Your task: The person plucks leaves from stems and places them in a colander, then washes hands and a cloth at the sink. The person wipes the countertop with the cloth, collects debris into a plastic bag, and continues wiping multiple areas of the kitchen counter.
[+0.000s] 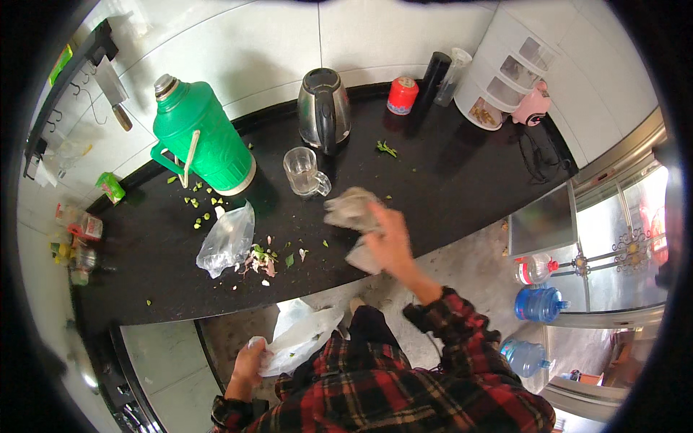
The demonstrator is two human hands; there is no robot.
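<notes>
My right hand [388,242] grips a greyish cloth [349,211] over the front part of the black counter [440,180], right of some green and pale scraps [260,261]. Below the counter's front edge, my left hand [250,359] holds a white plastic bag [303,335] with small green bits on it. A crumpled clear bag [225,238] lies among the scraps. Behind my right hand stands a glass mug [300,172], and small green pieces [202,203] are scattered to the left.
A green flask [195,137], steel kettle [315,108], red can [403,96] and white drawer tower [498,86] stand along the back. A knife [115,97] hangs on the left wall rack. Large water bottles [535,303] sit on the floor at right, by a metal door.
</notes>
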